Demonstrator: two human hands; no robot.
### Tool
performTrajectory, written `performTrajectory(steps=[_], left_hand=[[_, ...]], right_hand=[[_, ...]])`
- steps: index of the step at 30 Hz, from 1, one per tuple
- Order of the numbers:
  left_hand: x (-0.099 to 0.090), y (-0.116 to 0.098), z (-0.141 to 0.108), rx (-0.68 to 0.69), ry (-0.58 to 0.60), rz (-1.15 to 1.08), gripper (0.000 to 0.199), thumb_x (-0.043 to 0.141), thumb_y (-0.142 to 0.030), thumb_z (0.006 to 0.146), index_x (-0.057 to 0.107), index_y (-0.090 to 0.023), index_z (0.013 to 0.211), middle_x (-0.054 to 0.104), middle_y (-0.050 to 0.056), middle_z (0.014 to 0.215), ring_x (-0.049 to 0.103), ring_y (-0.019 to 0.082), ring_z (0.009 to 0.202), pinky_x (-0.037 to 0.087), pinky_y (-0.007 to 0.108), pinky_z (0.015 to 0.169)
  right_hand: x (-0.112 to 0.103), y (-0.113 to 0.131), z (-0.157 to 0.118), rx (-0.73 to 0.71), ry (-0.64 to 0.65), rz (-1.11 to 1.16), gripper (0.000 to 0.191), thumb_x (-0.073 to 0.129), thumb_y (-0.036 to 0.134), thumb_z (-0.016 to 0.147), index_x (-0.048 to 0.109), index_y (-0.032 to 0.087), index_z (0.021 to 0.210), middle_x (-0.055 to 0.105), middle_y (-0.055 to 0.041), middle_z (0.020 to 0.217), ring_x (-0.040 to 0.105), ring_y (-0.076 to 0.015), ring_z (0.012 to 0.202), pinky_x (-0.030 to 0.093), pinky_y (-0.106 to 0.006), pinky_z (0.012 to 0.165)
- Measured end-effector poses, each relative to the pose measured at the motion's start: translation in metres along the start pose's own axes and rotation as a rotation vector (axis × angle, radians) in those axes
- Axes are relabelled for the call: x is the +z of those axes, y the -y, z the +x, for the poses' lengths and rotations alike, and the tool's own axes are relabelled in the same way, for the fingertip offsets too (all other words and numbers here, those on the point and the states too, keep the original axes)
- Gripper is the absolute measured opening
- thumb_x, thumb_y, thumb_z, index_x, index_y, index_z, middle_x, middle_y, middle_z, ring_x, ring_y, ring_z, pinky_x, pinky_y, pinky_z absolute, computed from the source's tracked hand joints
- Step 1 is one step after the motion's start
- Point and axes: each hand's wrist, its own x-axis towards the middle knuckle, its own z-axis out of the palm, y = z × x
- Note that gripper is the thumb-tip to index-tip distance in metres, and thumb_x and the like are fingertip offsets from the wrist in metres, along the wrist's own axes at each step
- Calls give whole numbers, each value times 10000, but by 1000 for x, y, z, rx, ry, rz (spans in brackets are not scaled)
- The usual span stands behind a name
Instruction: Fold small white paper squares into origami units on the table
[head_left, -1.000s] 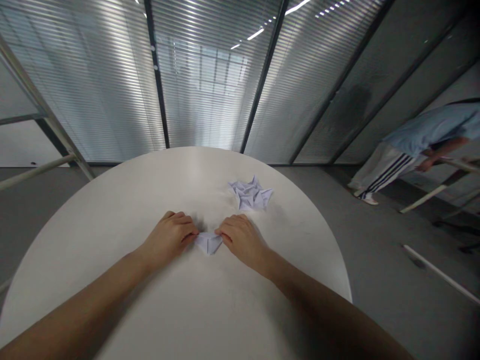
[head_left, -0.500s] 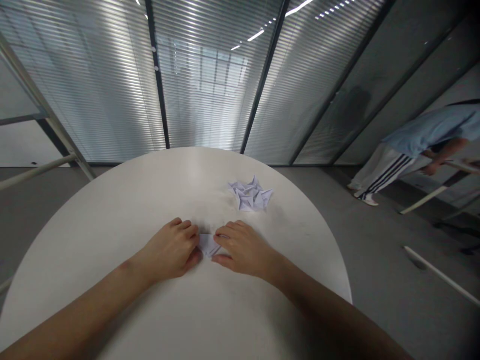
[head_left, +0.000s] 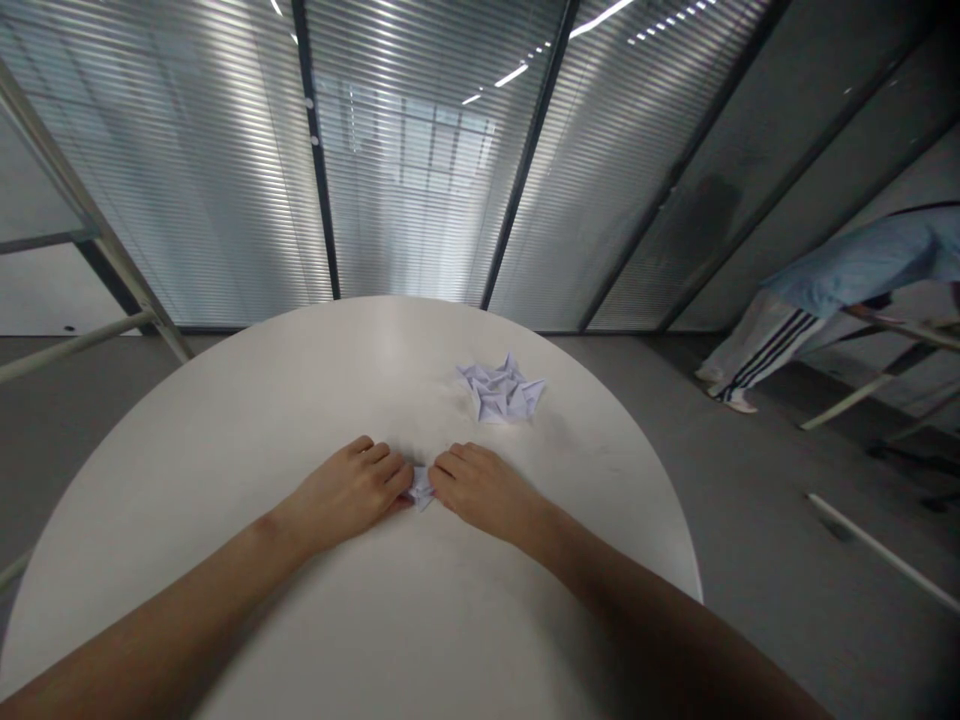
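A small piece of folded white paper [head_left: 421,489] lies on the round white table [head_left: 360,630], between my two hands. My left hand [head_left: 367,488] grips its left side with curled fingers. On the other side, my right hand [head_left: 475,490] has its fingers closed on the paper's right edge. Only the middle of the paper shows; the fingers cover its ends. Beyond my right hand sits a pointed, star-like cluster of folded white paper [head_left: 501,390], touched by neither hand.
Behind the table stands a glass partition with blinds [head_left: 409,200]. At the left is a pale metal frame [head_left: 112,235]. To the right, a person in a blue top [head_left: 847,265] and striped trousers leans over another table [head_left: 900,325]. A white pole [head_left: 885,553] shows near the floor at right.
My hands have come closer together, and less of the folded paper shows between them. My right thumb has gone out of sight under the hand. The paper cluster has stayed in place.
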Motion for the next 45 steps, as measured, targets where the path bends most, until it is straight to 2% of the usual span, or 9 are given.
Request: performTrajectory(steps=[7,9,13,17,21,25,28,36,45], left_hand=[[0,-1,2,97,-39,89,125,508,-217,905,540,-162,797,571,9,689,510,187,641,334,355,638],[2,-2,2,76,-55,80,92,514,-179,892,542,-161,807,567,7,684,504,182,630,338,350,633],[4,-1,1,-11,-127,6,104,492,-140,879,536,-168,789,560,7,673,499,171,627,352,335,630],[-1,-1,0,-96,-175,-97,134,448,-217,905,530,-170,811,571,16,687,517,160,641,363,317,629],[-3,-3,0,-90,-253,-172,238,420,-319,944,494,-177,768,554,-4,618,497,142,560,354,292,573],[1,-5,1,-57,-341,-234,287,374,-292,968,460,-178,719,522,-9,562,460,131,506,338,271,532],[2,-6,0,-40,-341,-274,290,351,-271,975,467,-173,727,524,-1,567,453,136,512,340,267,535],[-4,-4,-2,-69,-207,-492,273,417,-337,952,532,-167,772,565,7,613,511,136,581,368,258,572],[-6,-5,-2,-178,-309,-557,288,398,-289,959,532,-154,743,529,1,586,468,111,538,336,233,530]], right_hand=[[-7,-3,-3,1,-11,126,575,509,685,776,606,133,902,629,-80,905,550,-229,858,421,-353,772],[-5,-4,-2,29,-22,121,494,546,620,803,600,141,913,630,-75,913,552,-225,866,417,-347,775],[2,-4,0,98,-38,64,154,521,298,921,583,168,868,633,-53,860,561,-198,840,398,-320,737],[2,3,3,140,-81,112,162,451,262,955,552,168,872,629,-51,819,563,-182,793,392,-307,713],[-3,12,5,78,-141,200,130,454,172,940,538,169,841,618,-36,780,564,-169,779,391,-285,707],[-3,14,6,90,-207,322,212,449,297,956,554,164,829,622,-35,753,569,-158,743,386,-272,681],[-5,12,6,91,-195,370,332,405,388,967,556,167,771,617,-22,694,561,-147,673,370,-267,640],[-16,14,4,68,-96,398,201,444,212,931,565,163,779,611,-6,675,539,-132,622,342,-258,607],[-15,-1,0,136,-182,684,272,437,261,951,572,164,736,559,22,622,497,-95,582,331,-212,576]])
